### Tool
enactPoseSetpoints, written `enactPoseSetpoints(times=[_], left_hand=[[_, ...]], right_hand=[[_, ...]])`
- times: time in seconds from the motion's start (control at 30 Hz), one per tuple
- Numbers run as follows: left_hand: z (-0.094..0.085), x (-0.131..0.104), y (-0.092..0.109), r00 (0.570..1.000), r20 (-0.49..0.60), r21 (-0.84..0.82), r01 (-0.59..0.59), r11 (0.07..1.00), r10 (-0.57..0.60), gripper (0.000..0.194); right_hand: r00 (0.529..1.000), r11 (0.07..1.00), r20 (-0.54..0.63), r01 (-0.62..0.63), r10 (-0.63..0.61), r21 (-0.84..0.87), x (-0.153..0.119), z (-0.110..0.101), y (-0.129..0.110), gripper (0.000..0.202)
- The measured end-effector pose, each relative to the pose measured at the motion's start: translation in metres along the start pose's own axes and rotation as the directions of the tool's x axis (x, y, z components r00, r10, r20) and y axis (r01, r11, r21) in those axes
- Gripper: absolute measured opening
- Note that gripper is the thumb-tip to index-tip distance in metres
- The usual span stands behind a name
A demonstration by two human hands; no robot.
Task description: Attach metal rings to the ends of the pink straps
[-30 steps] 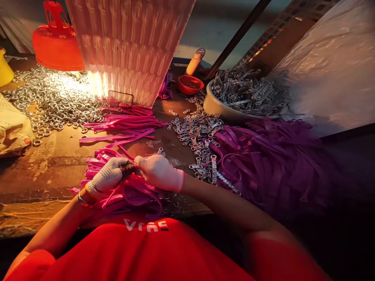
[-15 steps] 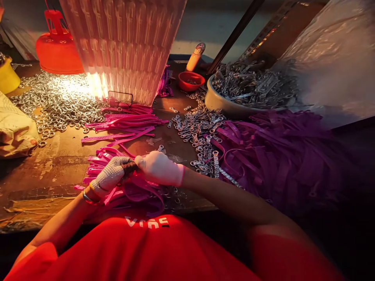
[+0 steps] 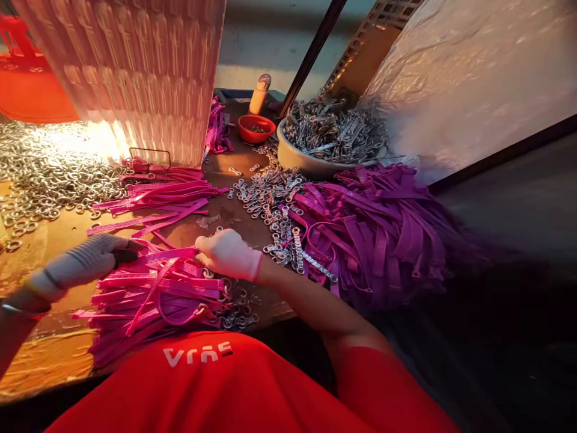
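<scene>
A pink strap (image 3: 169,255) stretches sideways between my two gloved hands, above a heap of similar pink straps (image 3: 157,294). My right hand (image 3: 228,255), in a pale glove, is closed in a pinch on the strap's right end. At the strap's left end is my left hand (image 3: 90,261), in a dotted knit glove with a dark wrap at the fingertips. Its fingers look closed on the strap, though motion blurs them slightly. Metal rings (image 3: 238,310) lie by the right ends of the heaped straps.
Loose metal rings (image 3: 54,180) cover the left under a red lamp (image 3: 33,84). A ribbed clear panel (image 3: 144,78) stands behind a strap bundle (image 3: 166,195). To the right are linked metal pieces (image 3: 274,192), a basin (image 3: 306,161), a purple strap pile (image 3: 383,234) and a red bowl (image 3: 256,137).
My hands were together and have parted: the left has drawn away leftward, with the strap now spanning the gap. The whole view has shifted to the right.
</scene>
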State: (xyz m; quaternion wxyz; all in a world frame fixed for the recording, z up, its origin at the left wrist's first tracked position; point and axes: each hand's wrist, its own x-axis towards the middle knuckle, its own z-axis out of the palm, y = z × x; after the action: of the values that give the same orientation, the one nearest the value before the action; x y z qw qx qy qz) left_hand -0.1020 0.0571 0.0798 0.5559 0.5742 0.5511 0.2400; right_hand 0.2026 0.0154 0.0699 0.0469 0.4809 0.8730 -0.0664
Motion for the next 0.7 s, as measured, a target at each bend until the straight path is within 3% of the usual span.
enactPoseSetpoints(times=[0.1, 0.13, 0.2, 0.23, 0.27, 0.33, 0.4, 0.53, 0.6, 0.7], left_hand=[[0.038, 0.005, -0.003, 0.998, -0.061, 0.063, -0.012, 0.998, 0.015, 0.014], [0.05, 0.007, -0.003, 0.998, -0.056, -0.016, 0.008, 1.0, -0.008, 0.007], [0.065, 0.01, 0.0, 0.993, 0.004, -0.271, 0.113, 0.956, -0.116, 0.023], [0.069, 0.012, 0.002, 0.983, 0.041, -0.41, 0.181, 0.894, -0.18, 0.028], [0.071, 0.014, 0.004, 0.968, 0.075, -0.527, 0.242, 0.815, -0.24, 0.03], [0.07, 0.017, 0.008, 0.94, 0.11, -0.66, 0.313, 0.683, -0.324, 0.027], [0.067, 0.017, 0.009, 0.927, 0.121, -0.694, 0.335, 0.637, -0.355, 0.025], [0.073, 0.017, 0.01, 0.929, 0.193, -0.686, 0.358, 0.634, -0.316, 0.017], [0.082, 0.019, 0.008, 0.939, 0.223, -0.669, 0.344, 0.659, -0.264, 0.009], [0.095, 0.021, 0.004, 0.961, 0.194, -0.602, 0.275, 0.75, -0.197, 0.018]], right_hand=[[0.997, 0.994, 0.008, 0.081, -0.082, 0.069, 0.0, 0.008, 0.014, 0.046], [0.993, 0.987, -0.007, 0.12, -0.12, 0.107, 0.002, 0.01, 0.025, 0.048], [0.991, 0.97, -0.051, 0.134, -0.126, 0.203, 0.006, 0.017, 0.055, 0.045], [0.995, 0.963, -0.071, 0.092, -0.077, 0.252, 0.009, 0.022, 0.073, 0.041], [0.994, 0.966, -0.095, -0.023, 0.049, 0.257, 0.012, 0.028, 0.092, 0.039], [0.928, 0.93, -0.096, -0.347, 0.359, 0.118, 0.018, 0.044, 0.129, 0.033], [0.867, 0.867, -0.093, -0.495, 0.49, -0.049, 0.023, 0.062, 0.156, 0.029], [0.856, 0.842, -0.153, -0.515, 0.493, -0.165, 0.03, 0.09, 0.18, 0.029], [0.851, 0.841, -0.188, -0.519, 0.49, -0.156, 0.034, 0.095, 0.183, 0.031], [0.816, 0.826, -0.226, -0.559, 0.532, -0.073, 0.039, 0.094, 0.181, 0.031]])
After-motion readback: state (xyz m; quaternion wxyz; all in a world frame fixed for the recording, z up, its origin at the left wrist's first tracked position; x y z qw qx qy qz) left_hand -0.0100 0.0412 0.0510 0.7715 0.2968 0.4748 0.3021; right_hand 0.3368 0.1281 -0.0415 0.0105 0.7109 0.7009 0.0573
